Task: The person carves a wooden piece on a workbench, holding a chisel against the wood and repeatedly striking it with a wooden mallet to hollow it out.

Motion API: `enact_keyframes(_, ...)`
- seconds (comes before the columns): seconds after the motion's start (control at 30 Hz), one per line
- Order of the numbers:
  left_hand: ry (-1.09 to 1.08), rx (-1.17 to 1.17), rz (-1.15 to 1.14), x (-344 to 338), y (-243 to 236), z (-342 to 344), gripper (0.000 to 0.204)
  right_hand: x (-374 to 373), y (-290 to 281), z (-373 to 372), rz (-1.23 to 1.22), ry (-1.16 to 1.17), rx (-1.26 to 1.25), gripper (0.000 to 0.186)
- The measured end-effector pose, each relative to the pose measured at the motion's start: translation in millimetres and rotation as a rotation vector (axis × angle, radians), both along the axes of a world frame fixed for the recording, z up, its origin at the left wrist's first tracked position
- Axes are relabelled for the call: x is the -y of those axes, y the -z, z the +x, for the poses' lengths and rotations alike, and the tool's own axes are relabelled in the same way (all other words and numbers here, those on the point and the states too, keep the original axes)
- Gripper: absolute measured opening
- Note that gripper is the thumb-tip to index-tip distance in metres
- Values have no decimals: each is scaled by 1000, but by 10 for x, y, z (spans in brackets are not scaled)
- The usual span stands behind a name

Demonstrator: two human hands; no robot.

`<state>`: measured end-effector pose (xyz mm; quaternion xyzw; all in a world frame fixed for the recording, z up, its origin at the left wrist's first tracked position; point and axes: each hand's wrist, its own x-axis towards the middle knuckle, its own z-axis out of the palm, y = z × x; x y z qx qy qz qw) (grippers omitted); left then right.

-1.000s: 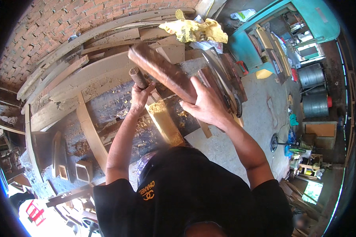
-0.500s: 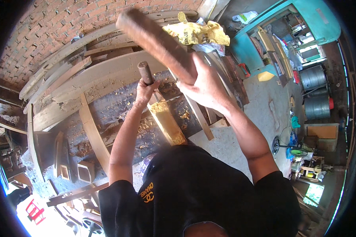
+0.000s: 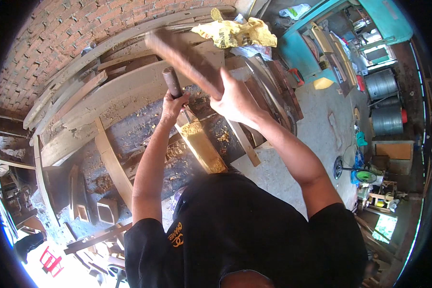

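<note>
My left hand (image 3: 172,109) is wrapped round a chisel with a dark, round wooden handle (image 3: 173,82). Its metal blade points down at the far end of a pale yellow wood block (image 3: 204,148), whose surface there looks rough and chipped. In my right hand (image 3: 239,103) is a thick, club-like wooden mallet (image 3: 189,61), slightly blurred. The mallet slants up and to the left, its body above and to the right of the chisel handle. Whether it touches the handle cannot be made out. The near end of the block reaches my black shirt.
Wood chips lie over the dark workbench (image 3: 144,129). Long planks (image 3: 81,113) lean along the brick wall (image 3: 57,43). A yellow sack (image 3: 237,33) lies beyond the mallet. Boards are stacked at right, near a teal cabinet (image 3: 302,60) and metal drums (image 3: 386,120).
My right hand and the mallet have come down and a little to the left, nearer the chisel handle. My left hand keeps its grip on the chisel at the block.
</note>
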<state>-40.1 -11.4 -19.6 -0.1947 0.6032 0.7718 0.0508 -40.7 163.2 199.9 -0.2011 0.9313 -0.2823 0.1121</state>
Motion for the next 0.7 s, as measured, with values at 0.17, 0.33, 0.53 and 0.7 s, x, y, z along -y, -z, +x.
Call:
enact_keyframes(0.17,-128,49,97,78,-67,165,22,-211,88,-10,368,-52,241,70)
enact_keyframes(0.33,-120,35,170,79,-131,363,20,-220,-87,59,158,-86,213,70)
enact_keyframes(0.53,-143,-54,92,-6,-156,349,23,-5,-431,142,-92,-125,-25,66)
enact_keyframes(0.7,-134,-111,53,-33,-82,308,26,110,-186,181,16,-91,-33,55)
